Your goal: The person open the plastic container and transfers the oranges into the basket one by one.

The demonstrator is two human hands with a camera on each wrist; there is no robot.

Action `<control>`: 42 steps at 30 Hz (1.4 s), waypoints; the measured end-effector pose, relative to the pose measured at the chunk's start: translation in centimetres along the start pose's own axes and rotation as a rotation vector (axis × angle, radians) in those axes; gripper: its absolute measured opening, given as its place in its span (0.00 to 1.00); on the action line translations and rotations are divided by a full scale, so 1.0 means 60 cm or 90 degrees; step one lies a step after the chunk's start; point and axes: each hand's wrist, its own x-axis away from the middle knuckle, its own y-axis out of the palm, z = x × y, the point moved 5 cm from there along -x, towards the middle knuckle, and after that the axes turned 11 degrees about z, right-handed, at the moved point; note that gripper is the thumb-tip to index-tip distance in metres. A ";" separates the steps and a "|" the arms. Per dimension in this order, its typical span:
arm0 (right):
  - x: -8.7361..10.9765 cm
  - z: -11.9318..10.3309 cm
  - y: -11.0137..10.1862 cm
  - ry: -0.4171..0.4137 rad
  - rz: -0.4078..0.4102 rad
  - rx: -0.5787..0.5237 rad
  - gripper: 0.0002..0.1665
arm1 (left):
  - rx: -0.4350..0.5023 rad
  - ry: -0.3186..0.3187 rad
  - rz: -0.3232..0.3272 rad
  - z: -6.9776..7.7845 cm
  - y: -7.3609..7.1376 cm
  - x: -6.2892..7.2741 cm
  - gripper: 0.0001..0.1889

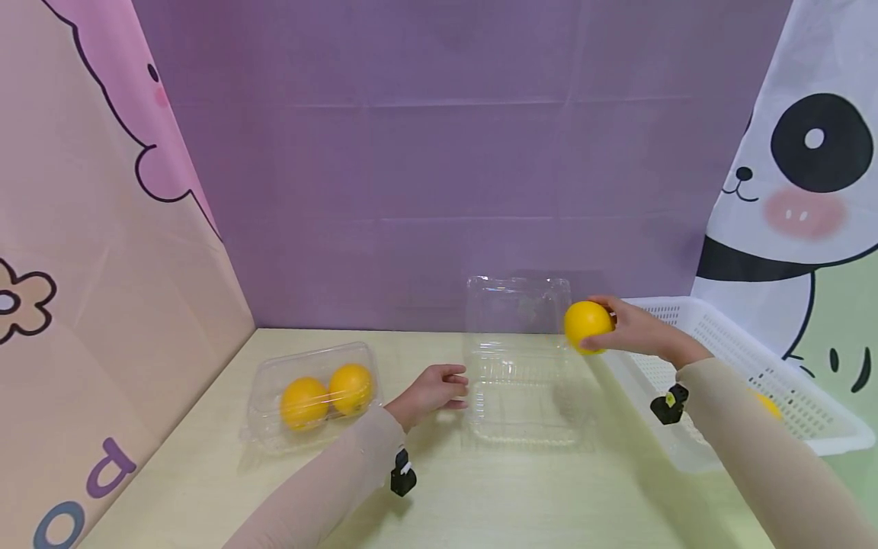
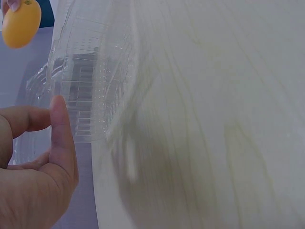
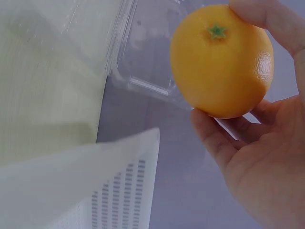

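The right hand [image 1: 636,328] holds an orange [image 1: 588,326], and its grip is only as wide as this fruit, with fingers and thumb on opposite sides of it. The orange sits at the fingertips and not deep in the hand; in the right wrist view a gap shows between the fruit and the palm. In the same view, a green star-shaped mark on the orange is turned to the camera. From the head, the fruit lies to the left of the right hand, in the air above the tabletop [image 1: 507,499]. It is between the open clear container [image 1: 524,415] and the white basket [image 1: 720,332], just beside the right edge of the raised lid [image 1: 517,305].

The left hand [image 1: 428,395] holds no fruit. Its grip is rather wide, the thumb and the fingers being apart from each other in the head view. The fingertips are just beside the left side of the open clear container; whether they touch it, I cannot tell. The held orange is well apart from this hand, and it appears in the upper left corner of the left wrist view.

Further to the left, a closed clear container [image 1: 269,381] stands on the tabletop with two oranges [image 1: 304,402] inside. In the white basket, another yellow fruit [image 1: 770,404] is partly hidden behind the right sleeve [image 1: 761,435].
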 end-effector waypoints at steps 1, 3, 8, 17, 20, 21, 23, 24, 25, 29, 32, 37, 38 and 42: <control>0.001 0.003 -0.003 0.002 0.001 0.003 0.53 | 0.000 0.000 0.001 0.000 0.000 0.000 0.28; 0.002 0.007 -0.009 0.005 0.003 0.012 0.53 | 0.001 0.000 0.001 0.001 0.001 0.000 0.28; 0.005 0.018 -0.022 0.012 0.006 0.016 0.51 | 0.006 0.000 -0.004 0.002 0.002 0.000 0.28; 0.011 0.046 -0.039 0.046 0.014 0.041 0.55 | 0.006 -0.002 -0.006 0.001 0.000 0.003 0.29; 0.013 0.056 -0.044 0.057 0.015 0.045 0.55 | 0.003 -0.002 -0.005 0.001 0.000 0.003 0.28; 0.013 0.060 -0.046 0.059 0.015 0.046 0.55 | 0.002 -0.002 -0.005 0.001 0.000 0.003 0.28; 0.014 0.067 -0.049 0.065 0.012 0.050 0.55 | -0.002 -0.004 -0.002 0.002 0.001 0.003 0.28; 0.014 0.071 -0.050 0.069 0.010 0.052 0.55 | -0.003 -0.007 -0.001 0.001 0.001 0.003 0.28; 0.015 0.074 -0.051 0.072 0.009 0.053 0.55 | -0.006 -0.010 0.001 0.001 0.001 0.003 0.28; 0.016 0.083 -0.056 0.081 0.006 0.065 0.55 | -0.013 -0.014 0.003 0.002 0.003 0.004 0.28; 0.017 0.086 -0.060 0.087 0.007 0.074 0.56 | -0.016 -0.012 0.002 0.003 0.003 0.004 0.28; 0.020 0.088 -0.066 0.098 0.004 0.077 0.57 | -0.009 -0.008 -0.002 0.003 0.004 0.005 0.28; 0.021 0.088 -0.067 0.100 0.002 0.078 0.57 | -0.008 -0.008 -0.003 0.003 0.004 0.005 0.28; 0.023 0.090 -0.069 0.103 -0.001 0.075 0.57 | -0.006 -0.010 -0.004 0.002 0.004 0.004 0.28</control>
